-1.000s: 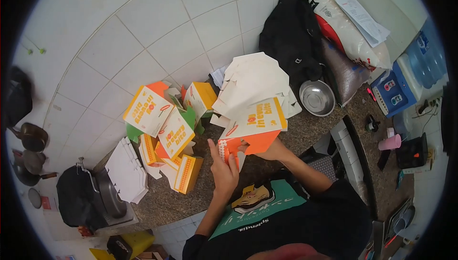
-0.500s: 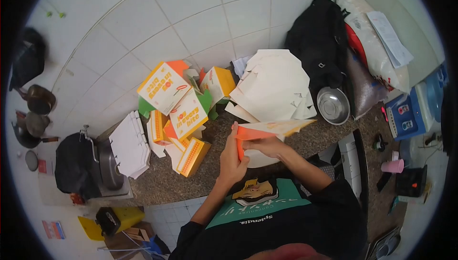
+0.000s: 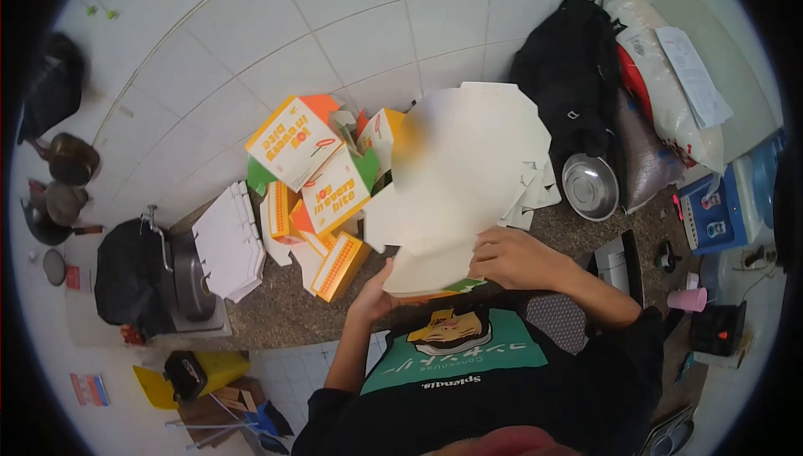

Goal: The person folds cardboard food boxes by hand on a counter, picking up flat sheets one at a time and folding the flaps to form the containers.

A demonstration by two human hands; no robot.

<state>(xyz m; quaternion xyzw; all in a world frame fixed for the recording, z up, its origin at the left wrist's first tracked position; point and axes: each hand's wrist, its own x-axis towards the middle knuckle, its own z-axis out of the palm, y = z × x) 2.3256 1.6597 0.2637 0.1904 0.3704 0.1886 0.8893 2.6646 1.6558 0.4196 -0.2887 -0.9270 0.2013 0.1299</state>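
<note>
A flat carton sheet, white side up, lies between my two hands at the counter's front edge. My left hand is at its left edge, fingers partly hidden beneath it. On its right edge, my right hand has its fingers pressed together on the board. Just behind is a stack of white unfolded cartons. To the left sits a pile of folded boxes with yellow, orange and green printing. A further stack of white sheets stands left of them.
A round metal bowl and a black bag are right of the cartons. Beyond are a large sack, a blue box and a pink cup. The sink is at left.
The orange-sided carton between my hands was raised and folded; now a sheet lies white side up. My right hand has moved right and my left hand down and left.
</note>
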